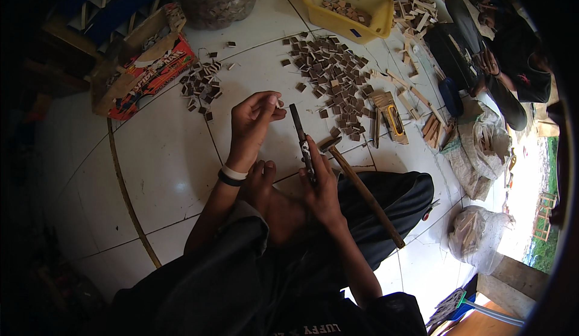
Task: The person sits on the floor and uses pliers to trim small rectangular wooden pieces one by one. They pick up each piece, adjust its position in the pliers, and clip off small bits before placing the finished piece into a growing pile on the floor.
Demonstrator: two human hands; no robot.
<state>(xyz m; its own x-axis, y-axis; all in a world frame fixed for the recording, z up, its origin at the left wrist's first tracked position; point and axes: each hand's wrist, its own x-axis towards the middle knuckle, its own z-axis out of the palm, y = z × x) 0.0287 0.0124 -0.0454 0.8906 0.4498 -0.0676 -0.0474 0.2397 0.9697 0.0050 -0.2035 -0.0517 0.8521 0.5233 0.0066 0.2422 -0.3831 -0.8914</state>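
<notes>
My left hand (250,128) is raised over the floor, thumb and fingers pinched on a small wooden piece (279,103), mostly hidden by the fingertips. Just right of it, my right hand (322,192) grips a file (297,124), a dark flat bar with a mottled handle, its tip pointing up and away. File and piece are apart. Beyond my hands lies a big heap of small square brown-faced wooden tiles (338,74). A smaller heap of such tiles (202,86) lies to the left. A hammer (371,200) with a wooden handle rests beside my right hand, across my dark trouser leg.
A yellow tub (313,7) holding wooden bits stands at the back. A red printed box (154,74) and a clear bag (211,4) are far left. Wood strips (416,98), a yellow-handled tool (393,118) and sacks (479,143) lie right. Another person (525,59) sits far right.
</notes>
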